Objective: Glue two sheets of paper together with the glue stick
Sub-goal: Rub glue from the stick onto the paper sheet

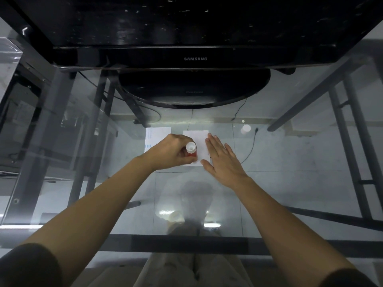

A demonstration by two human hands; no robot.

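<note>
Two small white paper sheets lie side by side on a glass table. The left sheet point(157, 135) has blue print along its left edge and is partly covered by my left hand. My left hand point(172, 151) is shut on a red glue stick point(191, 150) with a white end facing up, held upright over the left edge of the right sheet point(196, 141). My right hand point(221, 158) lies flat with fingers apart, pressing on the right edge of that same sheet.
A black Samsung monitor point(194, 58) and its round stand point(192, 90) rise just beyond the sheets. A small white cap point(246, 128) rests to the right of the papers. Cables and table legs show through the glass table point(290, 162).
</note>
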